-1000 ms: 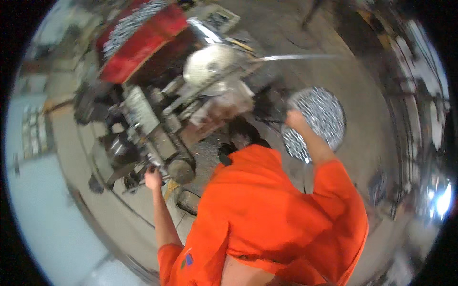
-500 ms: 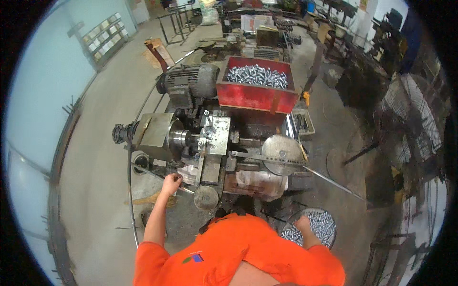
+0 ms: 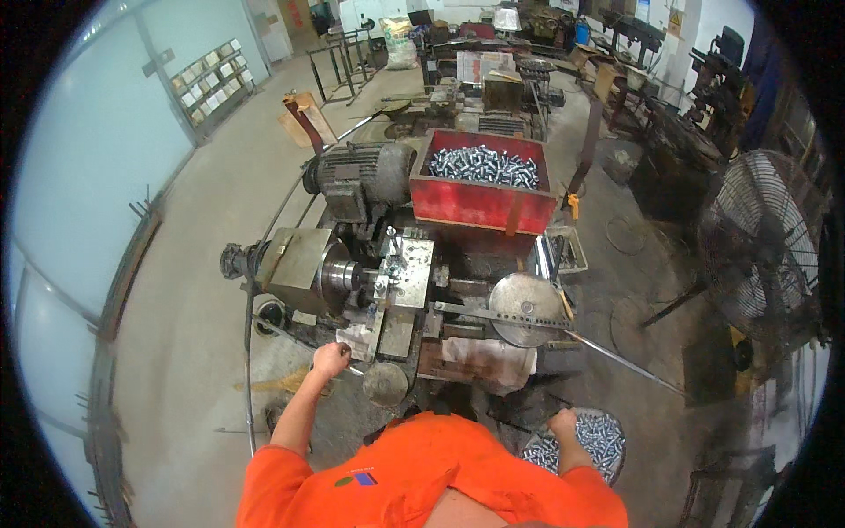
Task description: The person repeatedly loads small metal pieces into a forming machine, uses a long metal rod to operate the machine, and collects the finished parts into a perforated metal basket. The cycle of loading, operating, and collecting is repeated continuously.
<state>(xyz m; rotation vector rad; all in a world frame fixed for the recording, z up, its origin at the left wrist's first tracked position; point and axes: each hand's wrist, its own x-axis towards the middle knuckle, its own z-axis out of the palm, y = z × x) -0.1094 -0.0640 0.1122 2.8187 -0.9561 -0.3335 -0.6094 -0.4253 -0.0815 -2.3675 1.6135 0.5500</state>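
My left hand is closed around a thin metal rod that slopes down to a round metal disc at the front of a greasy machine. Beside me at the lower right, my right hand is over the far left part of a round pan of small shiny metal pieces. Its fingers are curled together, and whatever they hold is too small to make out. Between and beyond my hands is the machine's metal block, with a cylindrical chuck to its left.
A red box full of similar pieces stands behind the machine, next to an electric motor. A perforated bar crosses a large disc at right. From there a long rod sticks out toward a floor fan.
The whole view has shifted, so the machine appears lower in the picture. My right hand has risen a little from the pieces toward the pan's far rim. My left hand stays on the rod.
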